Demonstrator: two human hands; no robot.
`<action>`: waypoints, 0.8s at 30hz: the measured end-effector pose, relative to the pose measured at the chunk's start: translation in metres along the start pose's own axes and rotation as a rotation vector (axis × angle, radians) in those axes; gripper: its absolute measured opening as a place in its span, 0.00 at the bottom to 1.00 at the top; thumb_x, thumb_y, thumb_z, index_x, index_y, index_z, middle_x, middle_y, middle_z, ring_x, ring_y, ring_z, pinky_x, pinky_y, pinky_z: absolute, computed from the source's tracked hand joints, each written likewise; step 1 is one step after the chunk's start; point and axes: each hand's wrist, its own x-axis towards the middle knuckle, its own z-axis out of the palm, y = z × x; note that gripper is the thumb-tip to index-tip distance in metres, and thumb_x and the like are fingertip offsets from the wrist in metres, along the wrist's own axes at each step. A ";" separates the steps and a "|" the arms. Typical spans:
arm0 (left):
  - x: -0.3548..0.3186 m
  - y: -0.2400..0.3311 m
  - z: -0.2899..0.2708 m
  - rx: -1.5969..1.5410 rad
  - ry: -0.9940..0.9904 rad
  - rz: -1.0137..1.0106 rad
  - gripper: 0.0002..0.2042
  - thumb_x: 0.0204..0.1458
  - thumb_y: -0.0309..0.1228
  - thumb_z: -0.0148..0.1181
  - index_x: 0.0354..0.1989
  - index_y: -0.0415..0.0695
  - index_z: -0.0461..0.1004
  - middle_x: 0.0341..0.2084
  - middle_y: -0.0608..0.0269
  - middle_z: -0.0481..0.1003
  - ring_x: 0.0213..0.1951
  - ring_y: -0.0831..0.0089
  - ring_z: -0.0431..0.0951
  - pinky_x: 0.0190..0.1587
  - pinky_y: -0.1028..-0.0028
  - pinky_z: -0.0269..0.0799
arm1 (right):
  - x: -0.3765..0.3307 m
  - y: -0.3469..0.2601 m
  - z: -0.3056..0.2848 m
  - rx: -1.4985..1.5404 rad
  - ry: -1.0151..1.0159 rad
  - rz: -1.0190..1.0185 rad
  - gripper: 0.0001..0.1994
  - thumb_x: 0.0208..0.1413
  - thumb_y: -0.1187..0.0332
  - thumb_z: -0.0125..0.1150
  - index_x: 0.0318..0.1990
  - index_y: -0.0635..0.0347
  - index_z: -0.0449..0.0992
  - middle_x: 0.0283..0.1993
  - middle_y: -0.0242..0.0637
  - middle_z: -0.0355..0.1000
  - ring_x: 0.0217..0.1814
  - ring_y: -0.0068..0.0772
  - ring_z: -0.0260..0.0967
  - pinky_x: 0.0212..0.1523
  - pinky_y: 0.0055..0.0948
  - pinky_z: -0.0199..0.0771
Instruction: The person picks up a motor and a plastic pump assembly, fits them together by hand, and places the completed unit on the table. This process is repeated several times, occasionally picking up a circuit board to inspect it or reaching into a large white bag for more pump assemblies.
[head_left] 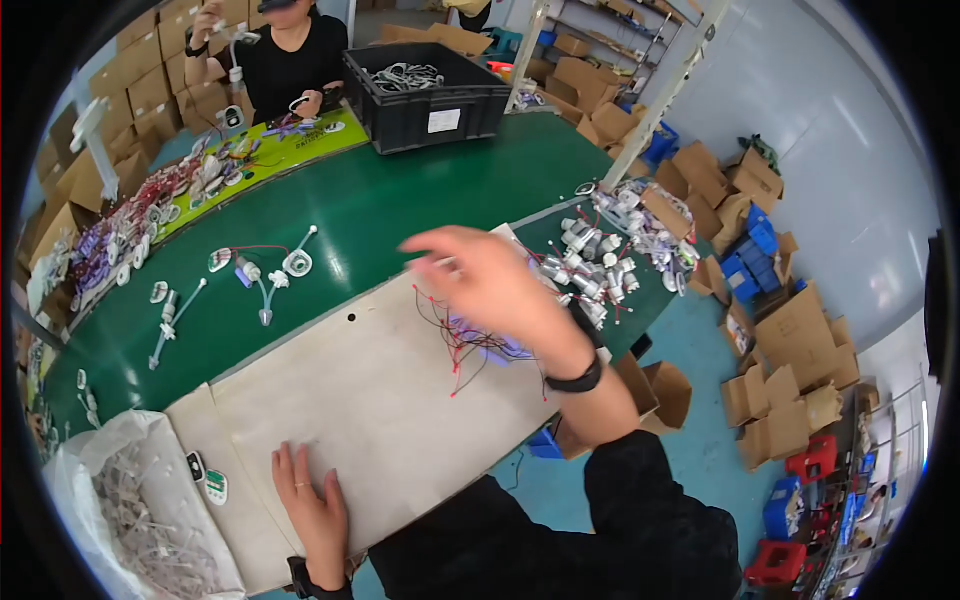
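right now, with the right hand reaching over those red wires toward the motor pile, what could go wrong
1. The right hand is blurred in motion above the loose red wires; its wrist or the black wristband could snag them and drag the bundle.
2. The pile of small motors lies near the table's right edge; a careless sweep might knock some off toward the cardboard boxes below.
3. The left hand lies flat on the cardboard sheet, which could shift if the hand lifts.

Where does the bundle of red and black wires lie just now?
In the head view, the bundle of red and black wires lies on the beige cardboard sheet, right of centre, just under the raised right hand and left of the small motors.
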 end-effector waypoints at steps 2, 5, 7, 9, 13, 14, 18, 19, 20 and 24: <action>-0.013 -0.003 0.008 -0.037 0.018 -0.035 0.26 0.55 0.23 0.58 0.63 0.39 0.64 0.67 0.43 0.58 0.70 0.42 0.52 0.70 0.52 0.49 | -0.018 0.042 -0.042 -0.176 0.011 0.244 0.11 0.58 0.68 0.59 0.46 0.60 0.79 0.41 0.45 0.79 0.42 0.41 0.79 0.44 0.34 0.78; -0.012 0.004 0.003 -0.071 0.094 -0.011 0.25 0.53 0.22 0.59 0.61 0.37 0.66 0.67 0.41 0.57 0.69 0.39 0.53 0.68 0.47 0.50 | -0.053 0.123 -0.126 -0.701 0.076 0.437 0.13 0.55 0.69 0.55 0.46 0.58 0.80 0.44 0.51 0.77 0.47 0.55 0.75 0.48 0.46 0.75; -0.012 -0.004 0.006 -0.015 0.096 0.003 0.24 0.53 0.22 0.59 0.60 0.37 0.67 0.67 0.42 0.58 0.69 0.39 0.53 0.68 0.46 0.50 | -0.079 0.173 -0.165 -0.903 0.111 0.549 0.14 0.51 0.70 0.57 0.46 0.58 0.80 0.44 0.51 0.77 0.47 0.56 0.75 0.48 0.47 0.75; -0.011 -0.004 0.006 -0.009 0.085 0.003 0.23 0.53 0.22 0.59 0.59 0.37 0.68 0.67 0.42 0.58 0.68 0.39 0.54 0.68 0.46 0.50 | -0.096 0.189 -0.181 -0.769 0.109 0.601 0.14 0.51 0.70 0.60 0.46 0.59 0.80 0.42 0.49 0.78 0.46 0.50 0.76 0.48 0.41 0.75; -0.014 -0.006 0.004 0.017 0.095 -0.007 0.20 0.53 0.23 0.59 0.56 0.37 0.70 0.66 0.44 0.60 0.68 0.40 0.55 0.68 0.47 0.50 | -0.100 0.159 -0.145 -0.417 -0.052 0.538 0.15 0.51 0.70 0.64 0.47 0.59 0.79 0.43 0.45 0.77 0.45 0.43 0.76 0.48 0.33 0.75; -0.014 -0.004 0.004 0.016 0.090 -0.004 0.20 0.53 0.23 0.59 0.56 0.37 0.70 0.66 0.44 0.60 0.68 0.40 0.55 0.68 0.47 0.50 | -0.102 0.167 -0.136 -0.512 -0.051 0.515 0.15 0.48 0.73 0.65 0.46 0.59 0.78 0.43 0.43 0.75 0.47 0.45 0.73 0.48 0.35 0.74; -0.011 0.000 0.004 -0.004 0.067 -0.013 0.19 0.56 0.24 0.57 0.56 0.36 0.70 0.67 0.45 0.59 0.69 0.44 0.54 0.70 0.50 0.48 | -0.099 0.185 -0.100 -0.672 -0.018 0.251 0.13 0.45 0.75 0.65 0.41 0.60 0.78 0.42 0.43 0.75 0.49 0.48 0.70 0.50 0.41 0.72; -0.011 -0.001 0.003 -0.014 0.059 -0.019 0.19 0.56 0.24 0.57 0.56 0.36 0.70 0.67 0.45 0.59 0.69 0.45 0.54 0.70 0.50 0.48 | -0.095 0.186 -0.089 -0.670 -0.049 0.262 0.12 0.44 0.75 0.65 0.40 0.59 0.78 0.42 0.42 0.75 0.50 0.48 0.69 0.52 0.43 0.70; -0.011 -0.002 0.003 -0.005 0.060 -0.022 0.19 0.56 0.24 0.57 0.56 0.36 0.70 0.67 0.45 0.59 0.69 0.45 0.54 0.70 0.50 0.48 | -0.093 0.186 -0.081 -0.662 -0.050 0.259 0.12 0.44 0.75 0.65 0.40 0.59 0.78 0.42 0.42 0.75 0.50 0.48 0.69 0.52 0.43 0.70; -0.012 -0.002 0.004 -0.007 0.065 -0.028 0.19 0.55 0.24 0.58 0.56 0.37 0.71 0.66 0.45 0.60 0.69 0.45 0.56 0.71 0.51 0.48 | -0.088 0.191 -0.061 -1.014 -0.182 0.329 0.13 0.44 0.72 0.64 0.41 0.53 0.78 0.44 0.40 0.76 0.52 0.46 0.69 0.54 0.42 0.66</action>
